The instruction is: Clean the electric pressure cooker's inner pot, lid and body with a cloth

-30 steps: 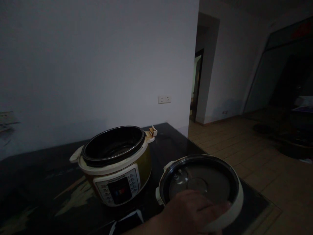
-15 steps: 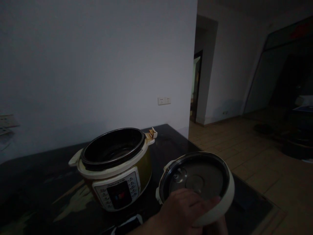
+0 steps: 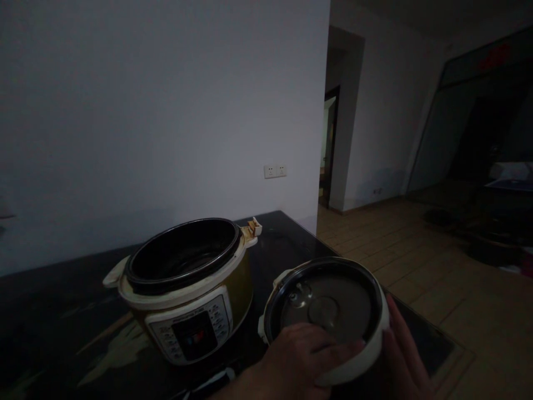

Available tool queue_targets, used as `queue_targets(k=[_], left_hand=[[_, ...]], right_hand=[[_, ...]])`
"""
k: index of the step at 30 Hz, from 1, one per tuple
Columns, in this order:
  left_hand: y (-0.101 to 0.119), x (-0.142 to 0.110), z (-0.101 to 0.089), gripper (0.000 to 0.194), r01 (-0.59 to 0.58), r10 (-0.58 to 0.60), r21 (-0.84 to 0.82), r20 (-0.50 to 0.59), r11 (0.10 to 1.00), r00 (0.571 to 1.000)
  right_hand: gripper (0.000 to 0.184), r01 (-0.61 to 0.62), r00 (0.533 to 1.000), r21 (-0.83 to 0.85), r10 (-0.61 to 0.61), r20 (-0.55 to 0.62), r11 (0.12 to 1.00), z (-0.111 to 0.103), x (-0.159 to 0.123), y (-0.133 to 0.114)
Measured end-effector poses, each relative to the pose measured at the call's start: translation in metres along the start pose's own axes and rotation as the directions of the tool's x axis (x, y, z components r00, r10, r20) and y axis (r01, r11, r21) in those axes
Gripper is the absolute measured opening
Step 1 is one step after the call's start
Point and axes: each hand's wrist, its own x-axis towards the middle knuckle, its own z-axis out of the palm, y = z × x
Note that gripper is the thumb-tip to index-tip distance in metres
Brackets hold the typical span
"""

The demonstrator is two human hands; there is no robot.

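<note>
An electric pressure cooker lid (image 3: 341, 300) is tilted with its dark metal underside facing up. My left hand (image 3: 300, 355) is closed on its near edge, fingers over the underside and one digit along the pale rim. Against the outside of the right rim lies my right hand (image 3: 406, 350), its fingers fairly straight, holding the lid from that side. Whether the lid also rests on the table is hidden. Left of it, the electric pressure cooker (image 3: 187, 294) stands lidless, with a dark inner pot (image 3: 183, 253) inside and a button panel in front.
The dark glossy table (image 3: 287, 233) has a pale pattern at left. Behind it rises a white wall with double sockets (image 3: 275, 171). A dark object with a pale edge (image 3: 214, 383) lies before the cooker. Wooden floor (image 3: 375, 244) spreads right.
My right hand has come from beneath the lid to its right rim. The left hand keeps its hold. The whole view has shifted slightly, moving the cooker and lid left in the picture.
</note>
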Motion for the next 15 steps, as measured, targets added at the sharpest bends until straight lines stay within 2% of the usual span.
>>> queue_targets(k=[3,11,15], left_hand=[[-0.001,-0.004,0.002,0.084,0.004,-0.003,-0.005,0.022,1.0,1.0],[-0.001,-0.009,-0.003,0.082,-0.001,0.003,-0.017,0.107,1.0,0.994],[-0.005,-0.011,-0.007,0.077,0.01,-0.018,0.043,0.202,0.999,0.979]], right_hand=[[0.063,-0.061,0.998,0.021,0.061,0.004,0.998,0.0,-0.007,-0.006],[0.063,-0.038,0.999,-0.016,0.038,-0.02,0.999,0.001,-0.015,-0.011],[0.064,-0.059,0.998,-0.036,0.058,-0.008,0.998,0.001,-0.016,-0.011]])
